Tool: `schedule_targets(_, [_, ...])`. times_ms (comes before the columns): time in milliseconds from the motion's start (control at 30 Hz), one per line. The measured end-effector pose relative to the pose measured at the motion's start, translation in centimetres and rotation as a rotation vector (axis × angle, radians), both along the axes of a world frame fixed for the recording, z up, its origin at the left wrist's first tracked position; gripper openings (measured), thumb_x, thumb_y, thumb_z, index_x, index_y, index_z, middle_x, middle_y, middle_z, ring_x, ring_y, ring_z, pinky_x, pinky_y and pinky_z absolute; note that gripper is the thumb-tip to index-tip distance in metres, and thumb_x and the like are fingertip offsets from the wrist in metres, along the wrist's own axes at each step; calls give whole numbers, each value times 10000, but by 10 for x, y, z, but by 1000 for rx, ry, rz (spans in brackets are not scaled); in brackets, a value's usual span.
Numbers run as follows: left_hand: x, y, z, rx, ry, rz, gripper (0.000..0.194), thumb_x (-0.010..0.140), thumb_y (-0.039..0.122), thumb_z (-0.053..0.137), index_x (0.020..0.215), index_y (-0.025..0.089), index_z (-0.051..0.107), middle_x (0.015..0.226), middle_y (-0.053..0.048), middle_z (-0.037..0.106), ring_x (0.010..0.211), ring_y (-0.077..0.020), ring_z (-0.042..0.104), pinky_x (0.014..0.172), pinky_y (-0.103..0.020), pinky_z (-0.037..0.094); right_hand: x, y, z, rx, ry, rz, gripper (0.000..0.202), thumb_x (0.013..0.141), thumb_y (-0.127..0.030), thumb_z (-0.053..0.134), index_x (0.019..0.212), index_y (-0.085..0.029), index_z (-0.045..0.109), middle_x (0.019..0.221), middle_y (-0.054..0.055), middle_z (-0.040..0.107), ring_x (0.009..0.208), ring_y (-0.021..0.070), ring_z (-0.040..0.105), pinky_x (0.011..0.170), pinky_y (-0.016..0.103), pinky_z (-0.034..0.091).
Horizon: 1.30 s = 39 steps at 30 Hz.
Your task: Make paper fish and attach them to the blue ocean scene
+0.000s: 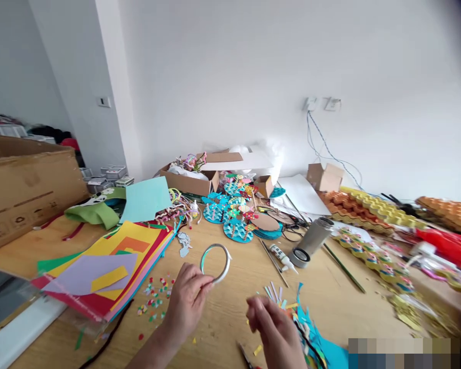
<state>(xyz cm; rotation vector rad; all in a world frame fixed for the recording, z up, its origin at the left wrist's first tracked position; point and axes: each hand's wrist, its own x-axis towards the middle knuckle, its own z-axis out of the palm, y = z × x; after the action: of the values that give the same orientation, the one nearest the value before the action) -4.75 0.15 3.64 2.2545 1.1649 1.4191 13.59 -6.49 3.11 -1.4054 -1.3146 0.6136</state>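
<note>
My left hand [190, 297] pinches the lower left edge of a thin whitish ring [228, 266], held upright above the wooden table [211, 333]. To its right, my right hand [271, 325] hovers with its fingers curled together; whether anything small is between the fingertips is hidden. Beside that hand lie blue fringed paper [311, 328] and narrow paper strips [274, 292]. Small coloured paper dots [153, 302] are scattered left of my left hand. The tips of a scissors-like tool [246, 356] show at the bottom, between my hands.
Coloured paper sheets [92, 271] are stacked at left, near a large cardboard box [30, 189]. Blue decorated crafts [238, 225] stand at the back. A glue bottle [282, 258], a grey tumbler [317, 238] and painted egg trays [376, 256] lie towards the right.
</note>
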Motion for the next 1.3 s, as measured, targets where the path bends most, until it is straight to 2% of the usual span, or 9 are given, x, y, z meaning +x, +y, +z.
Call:
schedule_targets(67, [5, -10, -5, 65, 4, -43, 150, 864, 131, 528, 876, 193, 664, 699, -30, 559, 734, -167, 512, 646, -269, 425, -5, 18, 15, -143, 502, 122, 362, 846, -503, 520, 834, -162, 639, 687, 22, 559, 552, 111, 479, 483, 223, 393])
schedule_targets(167, [8, -17, -13, 133, 2, -90, 162, 854, 77, 529, 902, 176, 649, 699, -27, 544, 726, -158, 500, 634, -258, 415, -14, 34, 27, -239, 845, 217, 370, 751, -505, 648, 767, -136, 640, 654, 9, 544, 501, 76, 415, 449, 204, 306])
schedule_targets(300, [8, -19, -21, 165, 21, -129, 171, 842, 46, 534, 920, 163, 632, 705, -24, 528, 723, -151, 493, 647, -252, 427, -20, 39, 24, -274, 953, 244, 315, 677, -425, 740, 650, -141, 607, 502, -39, 470, 442, 58, 374, 440, 199, 250])
schedule_targets(667, [13, -17, -36, 92, -21, -142, 175, 855, 73, 520, 935, 194, 618, 727, -22, 536, 727, -152, 523, 666, -260, 466, -20, 44, 16, -322, 993, 284, 279, 651, -367, 761, 676, -148, 591, 531, -41, 473, 483, 64, 396, 473, 202, 291])
schedule_targets(800, [10, -18, -41, 3, -90, -19, 403, 840, 168, 573, 1230, 194, 474, 920, -66, 578, 846, -174, 562, 734, -285, 508, -20, 66, 22, -300, 717, 309, 282, 742, -417, 662, 714, -162, 544, 567, -46, 458, 500, 72, 397, 496, 208, 336])
schedule_targets(933, [6, -13, -47, -6, -153, 126, 498, 843, 186, 554, 1306, 169, 373, 930, -73, 576, 839, -169, 574, 725, -279, 522, -29, 117, 22, -179, -289, 314, 277, 889, -385, 412, 753, -168, 519, 566, -25, 488, 515, 105, 462, 489, 215, 363])
schedule_targets(967, [5, -11, -49, -7, -153, 150, 480, 848, 177, 543, 1298, 169, 379, 917, -70, 576, 829, -165, 576, 722, -275, 522, -33, 132, 20, -166, -413, 317, 248, 878, -343, 427, 746, -163, 536, 574, -10, 519, 531, 116, 487, 495, 220, 366])
schedule_targets(1133, [7, -6, -58, 51, -166, 163, 399, 871, 196, 505, 1263, 172, 432, 840, -52, 590, 757, -154, 587, 671, -253, 523, -59, 201, 0, -89, -764, 315, 117, 797, -162, 505, 757, -146, 613, 844, 107, 652, 796, 199, 599, 690, 282, 413])
schedule_targets(1300, [17, -2, -73, 118, -249, 170, 338, 925, 261, 405, 1243, 167, 469, 763, -42, 580, 685, -143, 579, 606, -241, 507, -76, 226, -13, -53, -985, 314, 53, 747, -182, 628, 777, -141, 644, 856, 135, 671, 855, 227, 614, 699, 280, 433])
